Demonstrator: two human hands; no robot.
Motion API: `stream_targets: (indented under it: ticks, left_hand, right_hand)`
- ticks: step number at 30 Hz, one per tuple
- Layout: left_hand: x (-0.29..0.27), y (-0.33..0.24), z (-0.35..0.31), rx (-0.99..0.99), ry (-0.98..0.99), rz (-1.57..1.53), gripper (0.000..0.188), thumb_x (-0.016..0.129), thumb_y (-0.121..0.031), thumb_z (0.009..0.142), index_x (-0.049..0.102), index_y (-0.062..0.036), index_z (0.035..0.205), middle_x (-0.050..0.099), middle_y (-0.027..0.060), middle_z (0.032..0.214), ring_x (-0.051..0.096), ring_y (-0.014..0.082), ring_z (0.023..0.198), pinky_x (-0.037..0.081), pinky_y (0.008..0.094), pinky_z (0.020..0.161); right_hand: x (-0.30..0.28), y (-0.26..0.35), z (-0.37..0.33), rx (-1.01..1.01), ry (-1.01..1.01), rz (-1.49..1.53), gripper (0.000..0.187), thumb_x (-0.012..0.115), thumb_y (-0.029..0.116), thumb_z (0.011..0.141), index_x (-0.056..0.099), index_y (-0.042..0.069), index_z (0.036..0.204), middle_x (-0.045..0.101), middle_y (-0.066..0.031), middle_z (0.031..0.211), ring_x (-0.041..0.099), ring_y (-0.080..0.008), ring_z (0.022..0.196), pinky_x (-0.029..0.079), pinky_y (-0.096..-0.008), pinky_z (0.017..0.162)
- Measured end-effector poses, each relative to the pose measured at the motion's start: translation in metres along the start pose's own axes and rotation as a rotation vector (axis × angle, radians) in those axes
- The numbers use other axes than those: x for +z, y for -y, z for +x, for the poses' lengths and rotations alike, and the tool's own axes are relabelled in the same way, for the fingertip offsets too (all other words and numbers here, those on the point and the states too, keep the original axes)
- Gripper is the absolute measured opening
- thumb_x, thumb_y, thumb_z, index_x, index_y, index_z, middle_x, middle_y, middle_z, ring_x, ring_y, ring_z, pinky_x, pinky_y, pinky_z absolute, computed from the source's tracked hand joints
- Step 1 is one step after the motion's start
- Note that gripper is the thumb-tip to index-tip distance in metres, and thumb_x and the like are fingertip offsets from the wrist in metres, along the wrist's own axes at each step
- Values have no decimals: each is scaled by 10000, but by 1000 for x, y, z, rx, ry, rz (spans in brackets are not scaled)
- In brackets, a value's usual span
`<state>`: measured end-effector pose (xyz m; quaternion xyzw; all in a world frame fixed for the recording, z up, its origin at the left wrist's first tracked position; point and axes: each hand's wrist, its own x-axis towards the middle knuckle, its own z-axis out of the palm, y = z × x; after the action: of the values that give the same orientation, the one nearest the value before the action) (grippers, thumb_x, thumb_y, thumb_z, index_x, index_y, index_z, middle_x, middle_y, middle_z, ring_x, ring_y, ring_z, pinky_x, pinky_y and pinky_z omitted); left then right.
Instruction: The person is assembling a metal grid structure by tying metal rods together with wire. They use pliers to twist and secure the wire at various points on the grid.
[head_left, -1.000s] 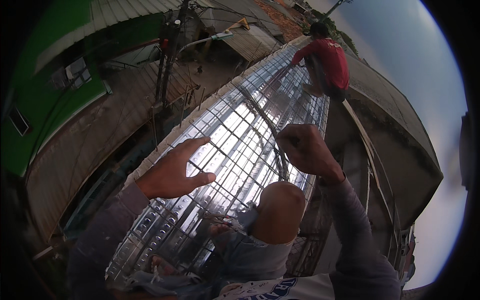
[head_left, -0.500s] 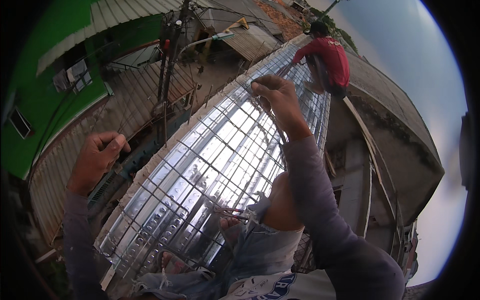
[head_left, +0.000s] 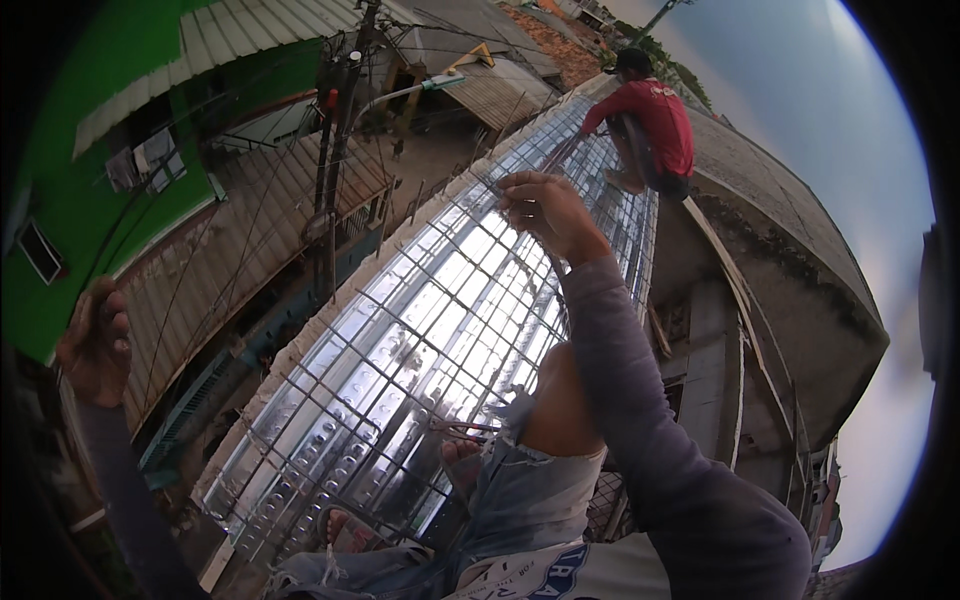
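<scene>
My left hand (head_left: 97,345) is raised at the far left, away from the mesh, its fingers curled in; whatever they may hold is too small to make out. Above the steel mesh (head_left: 447,292) hovers my right hand (head_left: 553,215), thumb and fingers pinched together. A thin dark strand seems to hang below it, too faint to name. Under the mesh lies shiny corrugated metal decking (head_left: 350,400). A tool with thin reddish handles (head_left: 462,428) rests by my foot, only partly visible.
A co-worker in a red shirt (head_left: 655,120) squats farther along the mesh. A rough concrete edge (head_left: 290,355) borders the drop on the left. Beyond stand a utility pole with wires (head_left: 340,130), a rusty roof (head_left: 250,220) and a green building (head_left: 60,200). A concrete canopy (head_left: 790,240) is at right.
My left hand has moved left and slightly down, farther from the right hand. My right hand has shifted slightly and its wrist has turned, fingers still together. The co-worker has hardly moved.
</scene>
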<state>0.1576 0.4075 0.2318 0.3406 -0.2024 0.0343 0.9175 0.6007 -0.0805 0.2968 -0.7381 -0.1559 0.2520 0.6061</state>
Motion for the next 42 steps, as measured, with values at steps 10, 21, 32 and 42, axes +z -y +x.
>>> stream_targets:
  ticks: [10, 21, 32, 42]
  left_hand:
    - [39, -57, 61, 507, 74, -128, 738, 410, 31, 1053, 42, -7, 1691, 136, 235, 1757, 301, 385, 1594, 366, 484, 1302]
    - [-57, -120, 4, 771, -721, 755, 619, 488, -84, 1115, 217, 24, 1661, 338, 212, 1692, 383, 309, 1560, 460, 373, 1239]
    - [-52, -91, -5, 891, -1196, 390, 316, 631, -172, 1097, 609, 24, 1344, 550, -32, 921, 508, 53, 715, 454, 208, 631]
    - [48, 104, 117, 203, -938, 946, 331, 657, -318, 1075, 750, -51, 1247, 470, -92, 730, 350, -3, 624, 297, 199, 538]
  right_hand:
    - [42, 7, -19, -136, 228, 114, 447, 672, 92, 1015, 596, -128, 1396, 719, -248, 1282, 724, -301, 1186, 610, -366, 975]
    - [59, -5, -6, -81, 295, 250, 364, 701, 220, 1045, 695, -105, 1210, 765, -216, 1065, 777, -304, 932, 648, -390, 873]
    - [42, -20, 3, -222, -163, -239, 324, 728, 129, 958, 745, -151, 1120, 754, -178, 886, 737, -219, 759, 626, -328, 703]
    - [158, -1, -41, -296, 217, 3, 285, 748, 173, 1022, 747, -83, 1150, 776, -152, 930, 754, -196, 776, 642, -324, 721]
